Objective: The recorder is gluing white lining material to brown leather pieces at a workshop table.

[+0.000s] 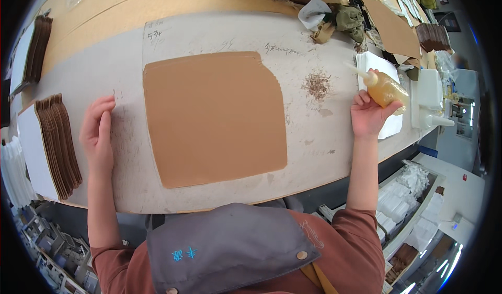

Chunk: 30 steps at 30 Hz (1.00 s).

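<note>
Hands [98, 129] [369, 117] well apart, right curled

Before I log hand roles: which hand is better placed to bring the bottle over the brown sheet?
Probably the right hand: it holds the amber bottle, nozzle angled leftward. The left hand looks empty, across the brown sheet from the bottle.

Long pale-wood worktop [99, 14] with a grey flat covering [319, 137]; right, a white flat-topped table [463, 194]; lower right, bright white tubular lights [454, 266].
</note>
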### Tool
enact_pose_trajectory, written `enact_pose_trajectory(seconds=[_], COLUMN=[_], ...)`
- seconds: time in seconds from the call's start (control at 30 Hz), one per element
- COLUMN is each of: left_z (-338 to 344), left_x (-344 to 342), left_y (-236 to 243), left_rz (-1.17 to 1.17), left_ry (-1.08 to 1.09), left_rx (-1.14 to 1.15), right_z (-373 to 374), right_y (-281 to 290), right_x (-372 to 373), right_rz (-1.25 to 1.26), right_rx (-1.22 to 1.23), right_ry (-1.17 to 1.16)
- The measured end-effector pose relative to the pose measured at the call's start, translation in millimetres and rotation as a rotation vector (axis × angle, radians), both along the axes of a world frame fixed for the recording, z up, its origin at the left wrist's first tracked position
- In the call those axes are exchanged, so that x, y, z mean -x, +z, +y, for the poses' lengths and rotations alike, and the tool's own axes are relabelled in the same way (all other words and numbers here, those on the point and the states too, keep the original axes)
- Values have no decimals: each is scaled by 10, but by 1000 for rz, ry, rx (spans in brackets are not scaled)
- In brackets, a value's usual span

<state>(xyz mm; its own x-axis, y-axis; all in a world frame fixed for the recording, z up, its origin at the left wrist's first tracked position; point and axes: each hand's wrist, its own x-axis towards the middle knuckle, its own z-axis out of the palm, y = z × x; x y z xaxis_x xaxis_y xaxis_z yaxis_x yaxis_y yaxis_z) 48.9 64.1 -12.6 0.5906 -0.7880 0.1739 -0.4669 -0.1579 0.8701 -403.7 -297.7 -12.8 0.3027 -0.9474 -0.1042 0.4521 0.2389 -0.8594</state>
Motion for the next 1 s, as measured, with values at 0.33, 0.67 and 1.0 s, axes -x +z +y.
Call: enact_pose_trajectory(seconds=[0.33, 0.67, 1.0], left_z=[1066, 1233, 1254], left_x=[612, 785, 788], left_y=[139, 28, 1], left_rz=[-448, -632, -645], left_ry=[92, 118, 118], left_rx=[-422, -485, -489], right_z=[103, 137, 41], right_y=[336, 392, 206], right_x=[-928, -1329, -1263], right_rz=[300, 451, 164], right_rx=[254, 265, 297], right_ry=[448, 476, 546])
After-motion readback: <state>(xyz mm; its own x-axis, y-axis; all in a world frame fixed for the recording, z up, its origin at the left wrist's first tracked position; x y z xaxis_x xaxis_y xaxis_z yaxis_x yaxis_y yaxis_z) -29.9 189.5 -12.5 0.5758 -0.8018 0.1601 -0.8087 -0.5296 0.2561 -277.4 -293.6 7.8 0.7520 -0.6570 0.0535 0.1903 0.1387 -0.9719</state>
